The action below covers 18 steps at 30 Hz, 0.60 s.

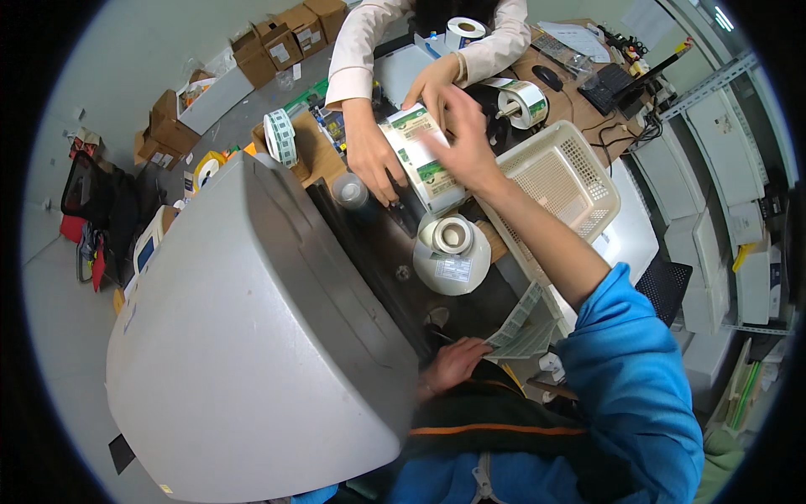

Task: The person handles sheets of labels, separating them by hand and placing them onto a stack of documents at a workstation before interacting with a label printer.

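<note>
My left hand (456,364) is low in front of my body, its fingers closed on the edge of several pale green label sheets (525,329). My right hand (468,144) reaches forward over a strip of green and white labels (417,151), fingers apart and slightly blurred. Whether it touches the labels I cannot tell. A co-worker opposite has one hand (369,155) along the left side of the label strip and the other (434,86) at its far end. Just below the strip, a small white roll (452,235) sits on a round white disc (457,273).
A big grey machine housing (243,336) fills the left side. To the right stands a cream plastic basket (600,181). Label rolls (281,139) (525,105), a clear jar (350,191), a mouse (547,78) and cables lie around; cardboard boxes (281,50) line the wall.
</note>
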### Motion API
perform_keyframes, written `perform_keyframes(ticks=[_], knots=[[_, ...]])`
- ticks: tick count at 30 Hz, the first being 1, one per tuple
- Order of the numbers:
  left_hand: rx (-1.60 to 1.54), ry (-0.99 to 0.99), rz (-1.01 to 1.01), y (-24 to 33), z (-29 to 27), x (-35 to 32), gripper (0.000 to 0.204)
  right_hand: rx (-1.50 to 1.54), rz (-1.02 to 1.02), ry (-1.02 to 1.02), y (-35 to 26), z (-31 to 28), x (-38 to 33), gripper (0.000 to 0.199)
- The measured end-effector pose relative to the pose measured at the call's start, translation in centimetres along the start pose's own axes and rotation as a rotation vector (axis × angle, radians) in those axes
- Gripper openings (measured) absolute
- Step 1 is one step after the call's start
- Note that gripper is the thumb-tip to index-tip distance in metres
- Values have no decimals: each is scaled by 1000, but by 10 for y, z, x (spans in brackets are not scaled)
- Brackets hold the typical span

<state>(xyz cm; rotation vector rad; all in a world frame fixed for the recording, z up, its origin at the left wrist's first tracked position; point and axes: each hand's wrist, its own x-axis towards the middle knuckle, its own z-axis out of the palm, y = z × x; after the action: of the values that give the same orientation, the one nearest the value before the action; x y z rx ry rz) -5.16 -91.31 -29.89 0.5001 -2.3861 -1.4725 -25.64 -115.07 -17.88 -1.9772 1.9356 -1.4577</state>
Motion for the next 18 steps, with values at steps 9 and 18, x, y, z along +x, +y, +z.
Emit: perform_keyframes(ticks=[9, 18], knots=[[-8, 52, 10, 2, 3, 3, 31, -404, 229, -512, -39, 6, 0, 83], [-22, 56, 51, 2, 9, 6, 31, -218, 53, -285, -19, 2, -19, 74]])
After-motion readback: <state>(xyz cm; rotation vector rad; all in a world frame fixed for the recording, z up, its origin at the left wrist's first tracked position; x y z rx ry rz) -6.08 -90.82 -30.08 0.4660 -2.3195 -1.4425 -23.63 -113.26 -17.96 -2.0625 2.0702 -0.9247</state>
